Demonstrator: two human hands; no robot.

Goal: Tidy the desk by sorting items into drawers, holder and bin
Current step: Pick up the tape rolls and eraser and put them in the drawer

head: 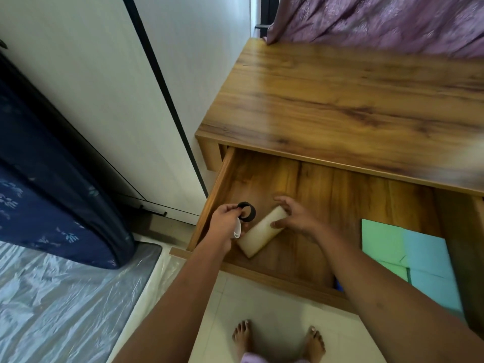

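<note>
Nearest, at the bottom edge: two bare feet on pale floor tiles. To the left, a plastic-wrapped mattress, with navy patterned bedding beyond it.

Just past the feet, an open wooden drawer, pulled out from under a desk, with both bare forearms reaching into its front-left corner. Pinched between thumb and fingertips of the left hand: a black tape roll, turned on edge, close to the drawer's left wall. Hanging from under the same palm, a small white item, too blurred to name. Touching that hand's right side and lying slantwise on the drawer floor, a cream block, near end toward the front rim. Arched over its far end, the right hand: thumb against the block's side, fingers spread and curved past the end; hard to tell whether gripping or merely touching. Along the drawer's right side, green and pale-blue sheets.

Farther back, the wood-grain desktop, with a mauve curtain draped onto its far edge. At far left, white panels split by a black strip.
</note>
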